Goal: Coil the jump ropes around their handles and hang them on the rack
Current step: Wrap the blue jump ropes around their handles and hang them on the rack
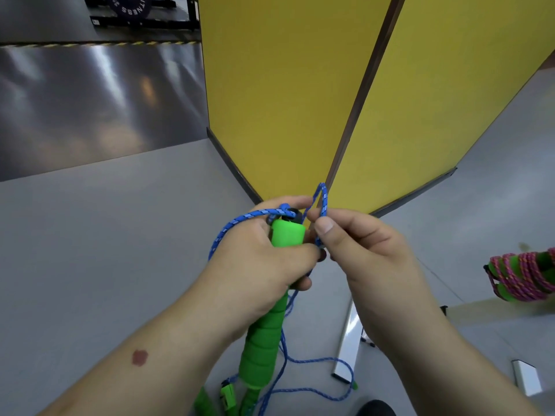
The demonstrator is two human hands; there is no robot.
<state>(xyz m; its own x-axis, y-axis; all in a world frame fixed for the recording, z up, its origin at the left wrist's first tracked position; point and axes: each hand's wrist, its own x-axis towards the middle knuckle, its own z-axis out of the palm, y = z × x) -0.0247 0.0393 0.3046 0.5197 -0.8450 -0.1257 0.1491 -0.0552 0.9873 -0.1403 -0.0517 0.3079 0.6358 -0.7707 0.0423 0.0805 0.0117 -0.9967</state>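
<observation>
Grey gym floor [105, 235] runs under everything, with a yellow partition [285, 100] rising at the far side.

At the fingers, the right hand [366, 250] pinches a small upright loop of the blue rope [322, 199] between thumb and forefinger, closed narrow on the cord, the loop's bend standing just above the fingertips. Just to its left, almost touching, the left hand [264, 259] is wrapped shut around the green handle [286, 234] near its top end, where a dark cap shows. A strand of rope also runs from that cap out over the back of the left hand.

The handle's long axis runs from the far top end, between the two hands, down and toward the near edge of the scene, so the loop sits beside the handle's top, to its right and slightly beyond. My judgement is that the coming move turns on carrying that loop across this axis: the right hand is the one placed to lead the cord, the left to keep the handle steady.

Further out, slack rope trails down past the handle and lies loose on the floor near the bottom. Far right, a pink rope already coiled [525, 277] on green handles rests on the floor. No rack can be picked out with certainty.
</observation>
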